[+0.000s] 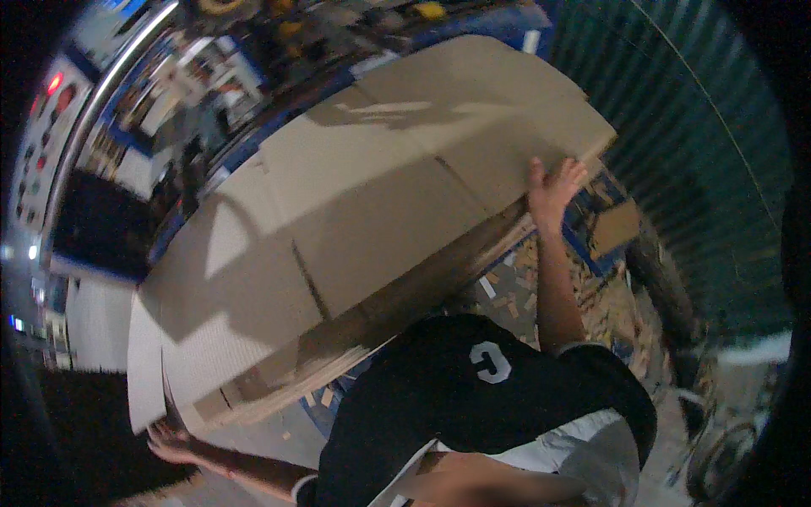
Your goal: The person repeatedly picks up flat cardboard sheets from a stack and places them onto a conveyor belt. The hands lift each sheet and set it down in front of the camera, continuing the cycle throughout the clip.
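Observation:
A stack of large flat brown cardboard sheets (389,194) lies slantwise in front of me, with slots cut into the top sheet and shadows across it. My right hand (555,190) rests at the stack's right end, thumb and fingers spread on the near edge. Down at the left end, my left hand (171,444) is beside the lower corner of a cardboard flap (148,384), fingers loosely extended against its edge. A narrow gap parts that flap from the panel beside it. The left fingertips are small and somewhat blurred.
Beyond the stack stands a blue-framed machine (338,80). A control panel (42,160) with a red light is at far left, beside a metal rail (93,110). Cardboard scraps (511,291) litter the floor. A green corrugated wall (701,144) rises on the right.

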Motion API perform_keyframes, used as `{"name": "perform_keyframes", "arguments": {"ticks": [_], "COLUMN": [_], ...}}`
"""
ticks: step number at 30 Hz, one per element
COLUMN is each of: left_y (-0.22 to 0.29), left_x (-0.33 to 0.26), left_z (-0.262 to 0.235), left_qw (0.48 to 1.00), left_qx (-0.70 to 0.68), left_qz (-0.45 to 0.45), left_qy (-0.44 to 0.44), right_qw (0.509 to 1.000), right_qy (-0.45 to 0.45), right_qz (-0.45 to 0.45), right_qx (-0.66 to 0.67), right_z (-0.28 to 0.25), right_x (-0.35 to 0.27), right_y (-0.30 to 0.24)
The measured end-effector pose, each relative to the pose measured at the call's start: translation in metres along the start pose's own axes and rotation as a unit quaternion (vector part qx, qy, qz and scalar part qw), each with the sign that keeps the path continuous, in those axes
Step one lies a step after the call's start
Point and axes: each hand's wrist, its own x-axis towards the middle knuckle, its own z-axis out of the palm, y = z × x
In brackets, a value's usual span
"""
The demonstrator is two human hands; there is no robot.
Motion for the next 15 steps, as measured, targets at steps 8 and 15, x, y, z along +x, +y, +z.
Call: {"name": "perform_keyframes", "arguments": {"ticks": [8,15], "left_y": [-0.048,0.056], "left_x": [0.047,-0.117], "left_z": [-0.007,0.013], "left_qw": [0.956,0.986], "left_qx": [-0.144,0.039], "left_qz": [-0.235,-0.05], "left_qy": [-0.101,-0.155], "right_qw": [0.766,0.943], "right_qy": [-0.048,-0.107], "right_qz": [0.212,-0.057], "right_qx": [0.604,0.311], "right_z": [-0.029,-0.159], "right_x": [0.063,0.021], "right_y": [-0.054,-0.065]}}
